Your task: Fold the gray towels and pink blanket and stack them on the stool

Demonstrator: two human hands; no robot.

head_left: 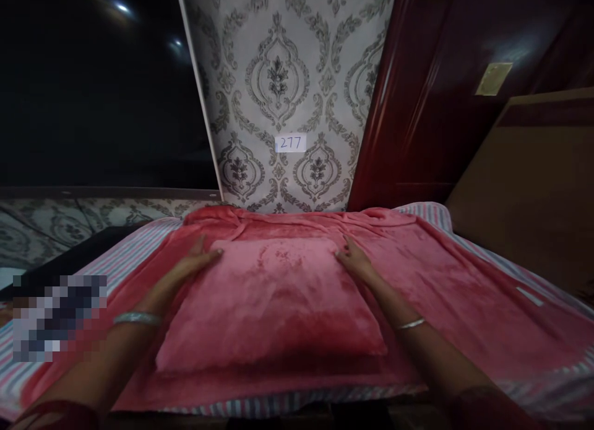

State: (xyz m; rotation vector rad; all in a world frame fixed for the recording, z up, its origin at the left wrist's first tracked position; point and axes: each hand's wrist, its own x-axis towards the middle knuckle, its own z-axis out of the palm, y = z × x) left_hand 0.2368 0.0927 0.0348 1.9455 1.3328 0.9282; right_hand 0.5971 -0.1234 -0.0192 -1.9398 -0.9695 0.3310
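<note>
A puffy pink plush bundle (278, 294), roughly rectangular like a cushion or a folded blanket, lies in the middle of a spread pinkish-red plush blanket (431, 300). At the bundle's far left corner is my left hand (200, 258), its fingers stretched forward and the thumb apart, touching the edge. My right hand (355, 258) rests at the far right corner in the same way, thumb toward the bundle and fingers apart. Neither hand lifts it. Behind both hands the blanket is bunched in folds.
Under the blanket is a striped sheet (134, 244). A large dark screen (102, 96) stands at back left. Patterned wallpaper (278, 40) carries a paper marked 277 (290, 143). On the right are a dark red door (417, 108) and a brown cardboard box (533, 195).
</note>
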